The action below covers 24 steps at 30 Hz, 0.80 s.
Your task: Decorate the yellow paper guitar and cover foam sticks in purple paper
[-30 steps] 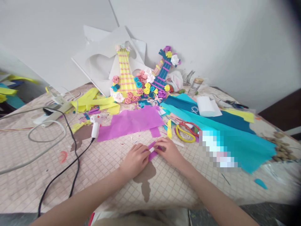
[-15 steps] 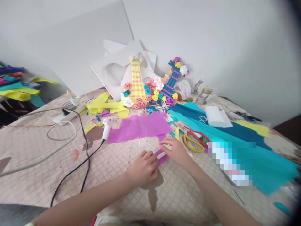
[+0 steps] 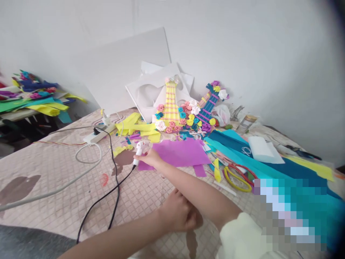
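My right hand (image 3: 151, 158) has its fingers closed around the handle of a white hot glue gun (image 3: 139, 148), which stands at the left end of a purple crepe paper sheet (image 3: 180, 153). The gun's black cord (image 3: 107, 192) trails toward the table's front. Below my right forearm, my left hand (image 3: 178, 212) rests over the tablecloth with its fingers curled; whatever is inside them is hidden. A short purple strip (image 3: 199, 170) lies at the sheet's near right side. To the right of it is a thin white stick (image 3: 225, 188).
Two paper-flower guitars, one yellow (image 3: 171, 104) and one blue (image 3: 208, 106), lean at the back. Yellow- and red-handled scissors (image 3: 237, 180) lie at right beside teal crepe paper (image 3: 293, 180). A power strip (image 3: 98, 133) and a looped grey cable (image 3: 88, 167) occupy the left.
My right hand has left the white stick and purple strip by my left hand and moved to the glue gun, taking hold of it. The stick now lies to the right. The view has shifted left.
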### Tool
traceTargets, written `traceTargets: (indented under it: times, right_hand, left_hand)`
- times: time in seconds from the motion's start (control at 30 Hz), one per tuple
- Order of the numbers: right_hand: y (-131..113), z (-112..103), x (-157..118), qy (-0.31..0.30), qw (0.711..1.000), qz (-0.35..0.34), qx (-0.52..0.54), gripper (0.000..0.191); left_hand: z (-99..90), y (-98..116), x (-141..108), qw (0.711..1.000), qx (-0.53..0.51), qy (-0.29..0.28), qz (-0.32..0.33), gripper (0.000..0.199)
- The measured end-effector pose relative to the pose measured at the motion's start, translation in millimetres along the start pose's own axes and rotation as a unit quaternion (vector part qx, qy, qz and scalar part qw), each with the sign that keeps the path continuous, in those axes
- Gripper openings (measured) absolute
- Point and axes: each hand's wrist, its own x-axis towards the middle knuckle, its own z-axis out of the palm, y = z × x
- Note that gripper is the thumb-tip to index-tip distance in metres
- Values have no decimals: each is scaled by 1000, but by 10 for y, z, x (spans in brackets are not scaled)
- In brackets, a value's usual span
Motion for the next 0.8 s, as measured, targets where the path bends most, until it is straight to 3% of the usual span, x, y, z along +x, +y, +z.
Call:
traceTargets:
  times: [0.27, 0.43, 0.63, 0.77, 0.8]
  right_hand:
    - [-2, 205, 193, 33, 998, 2, 60, 23]
    - [-128, 158, 92, 42, 983, -90, 152, 21]
    - [-514, -177, -242, 41, 918, -259, 299, 25]
    - [-678, -576, -557, 51, 876, -321, 356, 34]
    - [-696, -697, -651, 69, 850, -348, 391, 34]
  left_hand:
    - [40, -27, -20, 999, -42, 24, 0, 35]
    - [36, -26, -17, 999, -43, 22, 6, 33]
    - [4, -32, -18, 1000, -15, 7, 6, 27]
    - [-42, -19, -23, 1000, 11, 2, 7, 18]
    - [-51, -16, -20, 1000, 22, -1, 6, 17]
